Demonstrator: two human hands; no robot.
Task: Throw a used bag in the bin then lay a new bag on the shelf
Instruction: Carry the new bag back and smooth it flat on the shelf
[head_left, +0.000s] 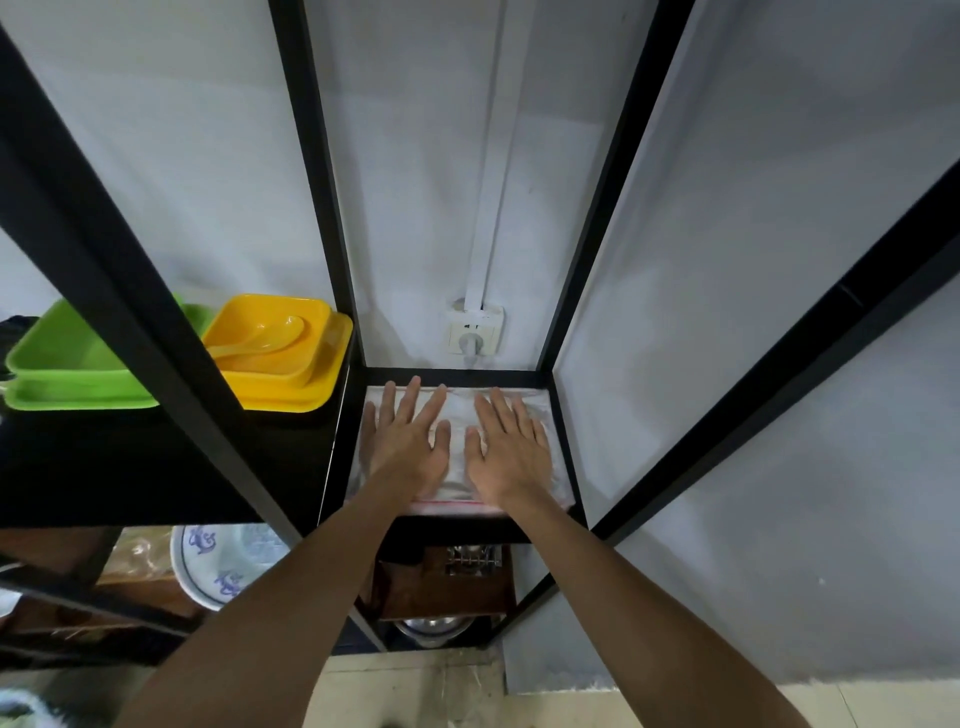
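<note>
Pressing flat, side by side, on a clear plastic zip bag with a red seal strip (457, 415) lying spread across the small black-framed metal shelf (563, 415), its sealed edge reaching the near lip. Resting the left hand (408, 441) palm down over the bag's left half, fingers (410, 400) splayed and straight, gripping nothing, tips nearing the far edge. Laying the right hand (511, 447) likewise over the right half, fingers (501, 413) extended and loose, thumbs almost meeting mid-bag. Leaving the bag wholly beneath both palms, with bare plastic showing between and around the fingers. Standing just behind: a white wall socket with a plug (474, 332). Sitting on the neighbouring black shelf to the left: a yellow square plastic bowl holding a matching spoon (270, 338), beside a green square plastic dish (67, 358). Showing below: a blue-patterned white plate (208, 561).
</note>
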